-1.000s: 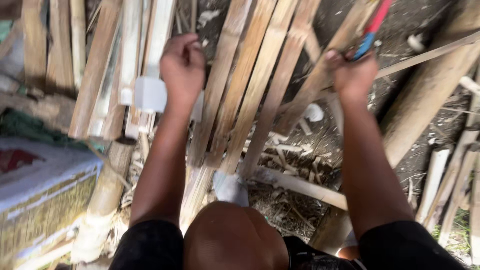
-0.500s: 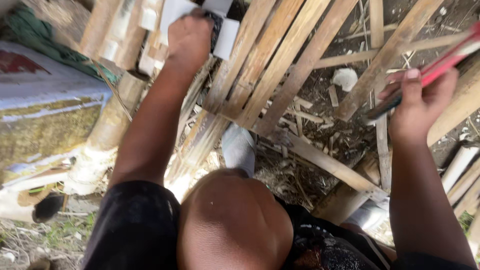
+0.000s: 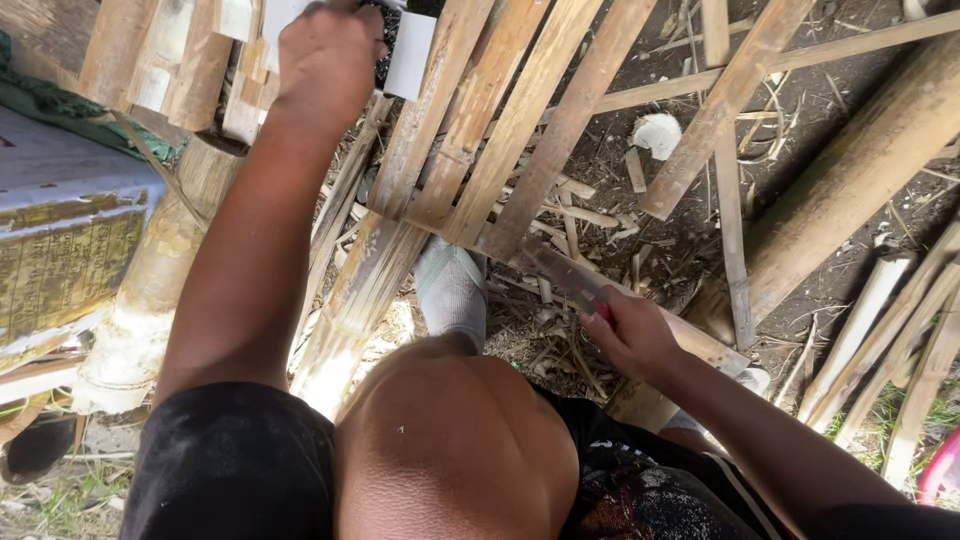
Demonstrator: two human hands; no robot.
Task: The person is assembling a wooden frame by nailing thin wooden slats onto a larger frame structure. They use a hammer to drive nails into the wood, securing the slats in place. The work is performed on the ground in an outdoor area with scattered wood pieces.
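Head view: left hand [image 3: 325,65] clenches pale split bamboo slats [image 3: 520,120], flat and fibrous; right hand [image 3: 630,330] grips a red-handled tool [image 3: 601,312], blade hidden.

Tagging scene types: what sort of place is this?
Likely an outdoor bamboo work spot on bare ground: split bamboo slats, whole bamboo poles, and dark soil strewn with shavings.

Dark bare soil ground [image 3: 850,290] is strewn with long split tan bamboo slats [image 3: 520,120], pale bamboo chips [image 3: 580,215] and a thick round bamboo pole [image 3: 150,290].
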